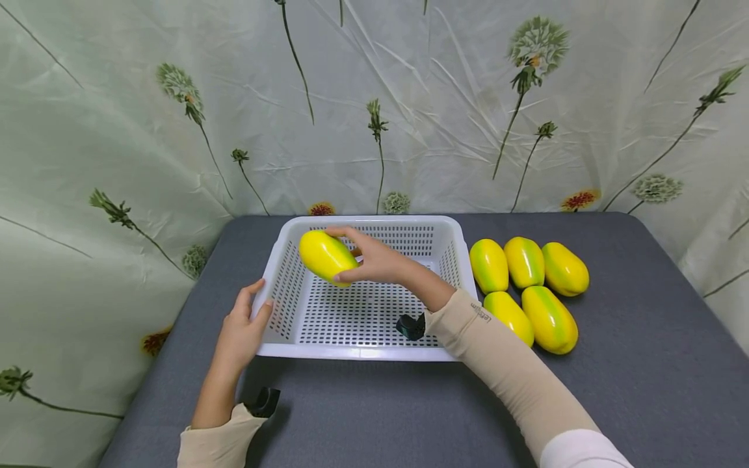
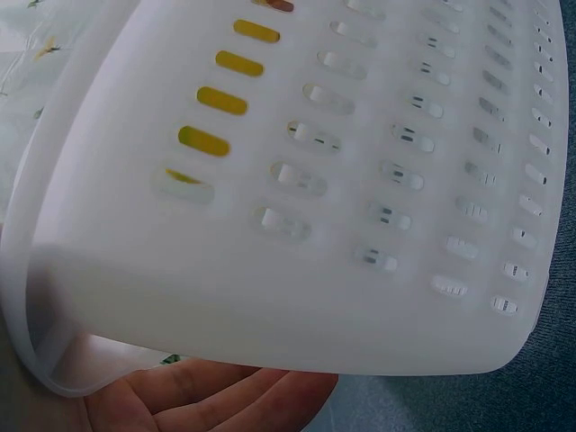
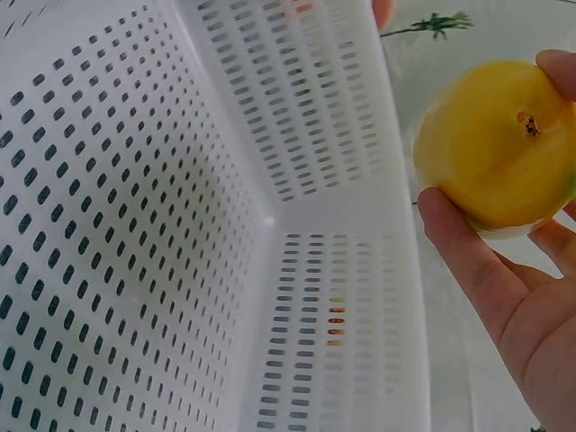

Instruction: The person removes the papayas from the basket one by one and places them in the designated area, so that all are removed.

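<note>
A yellow papaya (image 1: 326, 256) with a glossy skin is held in my right hand (image 1: 374, 258), above the left part of a white perforated plastic basket (image 1: 363, 353). The right wrist view shows the stem end of the papaya (image 3: 490, 148), with thumb and fingers gripping it from opposite sides. My left hand (image 1: 242, 328) grips the basket's left rim near its front corner. Seen from the left wrist, its fingers (image 2: 225, 396) lie at the basket's rim, and yellow shows through slots in the basket wall (image 2: 297, 297). The basket floor shows no fruit on it.
Several yellow papayas with green streaks (image 1: 549, 320) lie grouped on the grey tabletop (image 1: 632, 390), right of the basket. A pale curtain with dandelion prints (image 1: 433, 97) hangs behind the table. Both wrists carry dark camera mounts (image 1: 411, 327).
</note>
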Tool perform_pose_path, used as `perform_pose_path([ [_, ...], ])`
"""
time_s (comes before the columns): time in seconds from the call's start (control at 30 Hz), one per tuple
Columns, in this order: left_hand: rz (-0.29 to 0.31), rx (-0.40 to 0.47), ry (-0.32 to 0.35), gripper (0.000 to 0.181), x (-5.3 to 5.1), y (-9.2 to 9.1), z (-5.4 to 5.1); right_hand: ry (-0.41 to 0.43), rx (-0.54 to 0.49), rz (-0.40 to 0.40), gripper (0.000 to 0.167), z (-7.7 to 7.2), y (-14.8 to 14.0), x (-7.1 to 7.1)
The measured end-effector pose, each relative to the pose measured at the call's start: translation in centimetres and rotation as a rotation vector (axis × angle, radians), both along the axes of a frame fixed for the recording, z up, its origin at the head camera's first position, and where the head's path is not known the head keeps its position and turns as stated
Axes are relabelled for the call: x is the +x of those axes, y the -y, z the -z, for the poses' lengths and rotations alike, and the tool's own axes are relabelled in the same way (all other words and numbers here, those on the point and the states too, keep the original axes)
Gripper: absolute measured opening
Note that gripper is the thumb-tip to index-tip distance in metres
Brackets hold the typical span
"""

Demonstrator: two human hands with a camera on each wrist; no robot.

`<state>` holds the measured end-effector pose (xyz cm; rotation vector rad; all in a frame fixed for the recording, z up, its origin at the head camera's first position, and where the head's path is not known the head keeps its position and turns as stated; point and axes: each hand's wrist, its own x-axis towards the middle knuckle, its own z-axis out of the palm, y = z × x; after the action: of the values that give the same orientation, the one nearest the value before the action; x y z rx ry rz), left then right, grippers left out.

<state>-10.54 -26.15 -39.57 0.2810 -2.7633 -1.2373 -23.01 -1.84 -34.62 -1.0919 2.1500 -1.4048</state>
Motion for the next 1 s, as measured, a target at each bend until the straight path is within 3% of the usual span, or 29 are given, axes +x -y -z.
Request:
perform_pose_path([
  [0.63, 0.009, 0.004, 0.005, 0.051, 0.0, 0.1, -0.1, 0.006, -0.108, 0.053, 0.076, -1.5, -2.9, 1.4],
  [1.0, 0.004, 0.011, 0.004, 0.051, 0.1, 0.0, -0.2, -0.028, -0.121, 0.093, 0.077, -1.7, -6.3, 1.8],
])
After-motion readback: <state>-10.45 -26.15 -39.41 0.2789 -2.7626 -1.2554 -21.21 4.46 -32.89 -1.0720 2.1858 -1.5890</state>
